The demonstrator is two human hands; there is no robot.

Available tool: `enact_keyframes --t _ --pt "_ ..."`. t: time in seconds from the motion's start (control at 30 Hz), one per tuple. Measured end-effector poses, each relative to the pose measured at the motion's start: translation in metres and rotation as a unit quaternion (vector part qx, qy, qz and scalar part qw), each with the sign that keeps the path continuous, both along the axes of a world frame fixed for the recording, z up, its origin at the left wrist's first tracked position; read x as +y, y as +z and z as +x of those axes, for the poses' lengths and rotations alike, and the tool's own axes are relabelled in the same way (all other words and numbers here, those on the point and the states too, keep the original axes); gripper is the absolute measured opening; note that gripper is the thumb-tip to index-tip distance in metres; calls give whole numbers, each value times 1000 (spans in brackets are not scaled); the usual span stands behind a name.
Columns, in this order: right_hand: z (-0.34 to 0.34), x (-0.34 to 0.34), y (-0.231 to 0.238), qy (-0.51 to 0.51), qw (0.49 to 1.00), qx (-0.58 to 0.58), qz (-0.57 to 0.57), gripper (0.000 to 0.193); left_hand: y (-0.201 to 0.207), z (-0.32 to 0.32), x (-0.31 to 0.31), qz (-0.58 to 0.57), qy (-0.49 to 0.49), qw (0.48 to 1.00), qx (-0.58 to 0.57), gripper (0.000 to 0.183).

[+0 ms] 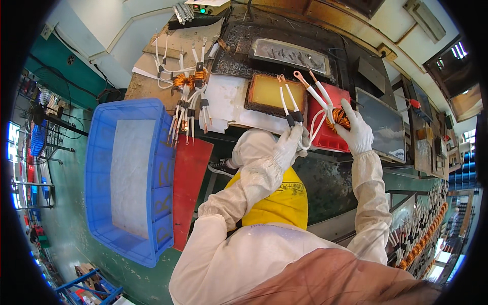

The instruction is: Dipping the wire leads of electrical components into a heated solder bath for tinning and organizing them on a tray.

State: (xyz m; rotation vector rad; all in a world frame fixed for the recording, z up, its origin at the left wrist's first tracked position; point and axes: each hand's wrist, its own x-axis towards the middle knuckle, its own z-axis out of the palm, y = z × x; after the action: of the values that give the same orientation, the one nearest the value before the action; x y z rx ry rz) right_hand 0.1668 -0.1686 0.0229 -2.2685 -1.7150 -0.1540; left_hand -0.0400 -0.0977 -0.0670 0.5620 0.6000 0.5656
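Leftmost, a blue crate [129, 178] is seen standing well away from both hands, with a pale sheet laid in its bottom. A red board [189, 188] is propped just beside the crate's right wall. Above these, on a worn bench [147, 84], a bundle of finished coils [189, 81] is laid, its white leads fanned downward over a white sheet, well to the left of the gloved fingers.

Nearer the middle, a shallow tray of yellow paste [274, 94] is set just above the left hand [291, 142]. That hand is gloved in white, and its fingers are closed around two white leads with copper lugs [284, 99], which are held upright so that their tips stand over the tray. A yellow pouch is seen below the left forearm, against the white sleeve.

Just right of those fingers, a red box [330, 137] is placed, partly hidden by the coil and glove. The right hand [356, 132], also gloved in white, is clamped on a copper-wound ring coil [339, 119], gripped between thumb and fingers. Two more white leads [317, 94] are seen rising from the coil toward the upper left, above the fingertips. Looped white wire is carried between the two hands.

Further right, a dark flat plate [386, 124] is set beside the right hand, and a rack of more coils [419, 239] is ranged along the lower right edge.
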Motion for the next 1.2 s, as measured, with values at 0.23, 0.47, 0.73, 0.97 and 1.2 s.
enact_keyframes --t 0.23,0.47,0.73,0.97,1.2 --pt "13 34 11 1 997 -28 -67 80 -10 23 3 -46 11 999 -18 27" --pt "15 61 29 5 985 -57 -165 76 -18 26 5 -89 60 993 -58 25" --pt "4 88 43 77 962 -99 -242 69 -31 13 22 -101 103 989 -39 25" --pt "8 95 40 140 952 -130 -241 66 -21 8 36 -84 77 993 15 25" --pt "2 102 46 143 944 -131 -268 65 -32 5 43 -146 87 985 -34 23"
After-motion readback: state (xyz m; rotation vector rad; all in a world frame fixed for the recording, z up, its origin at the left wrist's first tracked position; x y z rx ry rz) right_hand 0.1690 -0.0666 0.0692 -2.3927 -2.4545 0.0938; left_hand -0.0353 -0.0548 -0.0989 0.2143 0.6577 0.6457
